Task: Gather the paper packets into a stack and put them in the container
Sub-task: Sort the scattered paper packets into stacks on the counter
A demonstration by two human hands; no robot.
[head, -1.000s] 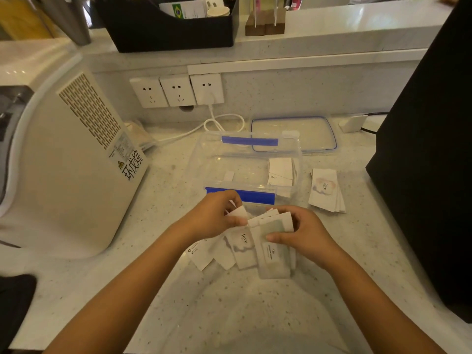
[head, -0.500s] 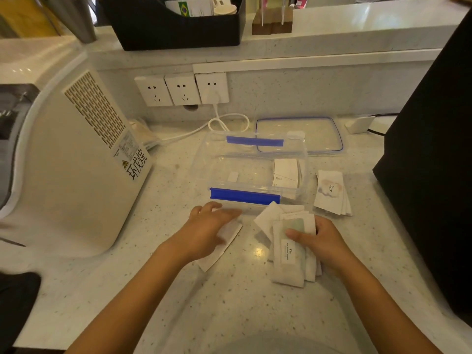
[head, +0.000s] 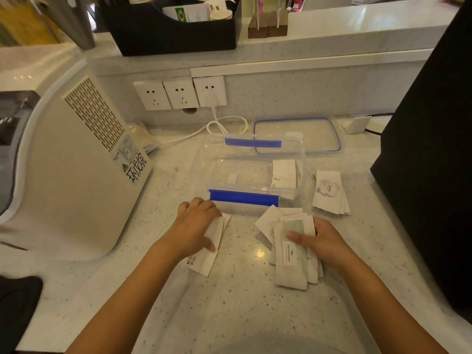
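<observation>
A clear plastic container (head: 217, 159) with blue clips stands open on the counter, with a few white packets (head: 284, 173) leaning inside at its right end. My right hand (head: 324, 242) grips a fanned bunch of paper packets (head: 291, 261) just in front of the container. My left hand (head: 195, 226) rests flat on a couple of white packets (head: 204, 259) lying on the counter to the left. Another small pile of packets (head: 329, 192), the top one printed "love", lies to the right of the container.
The container's lid (head: 297, 135) lies behind it. A white appliance (head: 76, 172) stands at the left, a large black object (head: 429, 154) at the right. Wall sockets (head: 180, 94) and a white cable (head: 224, 123) are at the back, a black organiser (head: 173, 29) on the ledge above.
The hands have drawn apart: the right took most packets to the right, the left slid a couple to the left and laid flat on them.
</observation>
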